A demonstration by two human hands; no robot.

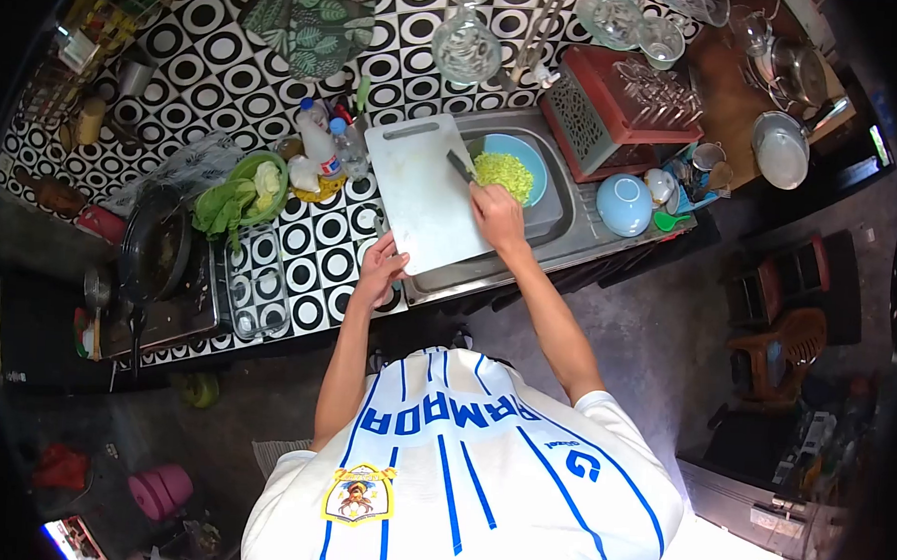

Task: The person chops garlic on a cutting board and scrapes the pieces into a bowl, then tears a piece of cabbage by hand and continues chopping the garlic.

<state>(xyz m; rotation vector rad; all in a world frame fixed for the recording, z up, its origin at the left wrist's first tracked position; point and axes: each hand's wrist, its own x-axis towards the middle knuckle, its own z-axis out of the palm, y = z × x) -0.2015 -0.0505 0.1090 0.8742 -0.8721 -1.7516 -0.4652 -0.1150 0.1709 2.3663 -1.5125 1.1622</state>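
A white cutting board [420,194] with a handle slot lies over the left part of the sink. My left hand [381,271] is closed on the board's near left corner, thumb on top. In my right hand [497,220] is a knife [460,165], its dark blade pointing away over the board's right edge. Just beyond that hand, a light blue bowl [536,162] sits in the sink basin, holding chopped pale green vegetable [503,175]. The knife's handle is hidden by my fingers. No pieces of any size are clearly visible on the board.
Left of the board stand plastic bottles [321,146] and a green basket [270,197] of leafy vegetables [223,207]. A wok [156,245] rests on the stove. Right of the sink are an upturned blue bowl [623,205] and a red rack [616,112] with glasses.
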